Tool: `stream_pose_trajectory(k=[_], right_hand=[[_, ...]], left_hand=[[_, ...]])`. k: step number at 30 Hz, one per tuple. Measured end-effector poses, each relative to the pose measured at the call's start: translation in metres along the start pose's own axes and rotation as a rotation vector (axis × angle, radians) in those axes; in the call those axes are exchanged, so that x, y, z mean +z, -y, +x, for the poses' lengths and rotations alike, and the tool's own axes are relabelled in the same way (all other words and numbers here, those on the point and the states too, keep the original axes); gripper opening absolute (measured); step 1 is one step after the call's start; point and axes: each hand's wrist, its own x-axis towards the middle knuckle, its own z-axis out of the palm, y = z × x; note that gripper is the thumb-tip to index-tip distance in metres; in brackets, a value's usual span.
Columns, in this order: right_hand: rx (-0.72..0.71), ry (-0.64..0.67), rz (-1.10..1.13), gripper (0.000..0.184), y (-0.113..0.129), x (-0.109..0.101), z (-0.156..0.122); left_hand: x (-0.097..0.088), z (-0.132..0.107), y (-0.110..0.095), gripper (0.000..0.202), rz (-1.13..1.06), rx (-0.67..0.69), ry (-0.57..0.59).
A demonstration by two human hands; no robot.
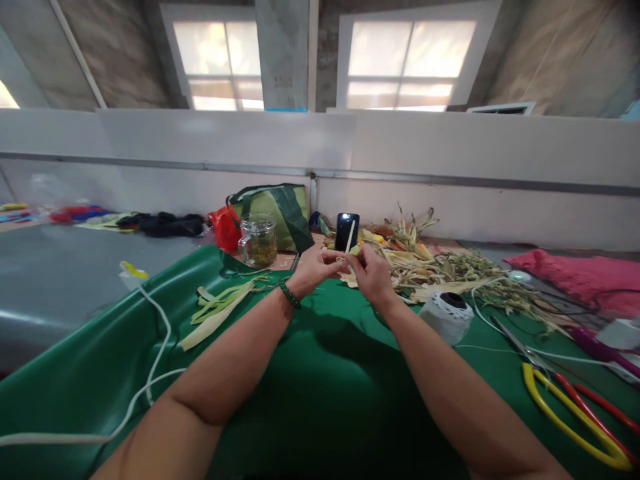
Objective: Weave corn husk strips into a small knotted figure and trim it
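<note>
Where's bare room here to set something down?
The green cover is bare between the forearms, nearer the camera than the left hand and right hand. The grey tabletop has room between the cover's left edge and the black cloth behind. The right is crowded: dried husks, thread spool, scissors.

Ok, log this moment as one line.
left hand, right hand: fingertips meeting at pale strip | which grips: unclear | right side: white spool, scissors | left side: glass mug

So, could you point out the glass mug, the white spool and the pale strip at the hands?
Glass mug (261,245): head view, front of its body.
White spool (446,320): head view, its wound side.
Pale strip (351,235): head view, midway along its visible length.
</note>
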Motion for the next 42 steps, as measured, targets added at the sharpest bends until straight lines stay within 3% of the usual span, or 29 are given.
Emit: stream_pose_trajectory(k=[3,6,11,13,17,22,26,29,36,42], right_hand=[[0.016,0.036,0.051,0.032,-0.001,0.000,0.002],[0.040,0.088,0.110,0.037,-0.002,-0.003,0.006],[0.251,0.130,0.302,0.041,-0.001,-0.017,0.013],[0.245,0.189,0.367,0.039,0.002,-0.022,0.012],[0.026,0.185,0.215,0.022,0.013,-0.025,0.005],[-0.341,0.109,-0.171,0.018,0.019,-0.019,-0.004],[-0.459,0.106,-0.334,0.022,0.023,-0.021,-0.006],[-0.479,0.095,-0.382,0.023,0.024,-0.023,-0.006],[-0.224,0.087,-0.187,0.017,0.004,-0.017,0.002],[-0.178,0.023,-0.048,0.024,0.001,-0.013,0.002]], left_hand=[[0.000,0.001,0.001,0.032,0.005,0.036,-0.037],[-0.003,0.001,-0.001,0.026,0.048,-0.017,0.019],[-0.004,-0.001,-0.006,0.010,0.052,-0.090,0.067],[-0.003,-0.002,-0.007,0.008,0.100,-0.083,0.037],[-0.001,-0.004,-0.008,0.009,0.329,0.034,-0.047],[-0.001,-0.006,-0.008,0.012,0.547,0.185,-0.012],[-0.001,-0.006,-0.009,0.011,0.622,0.207,-0.002],[0.000,-0.007,-0.010,0.009,0.586,0.214,0.019],[0.004,-0.008,-0.011,0.013,0.233,0.018,0.169],[0.007,-0.013,-0.019,0.016,0.092,-0.052,0.213]])
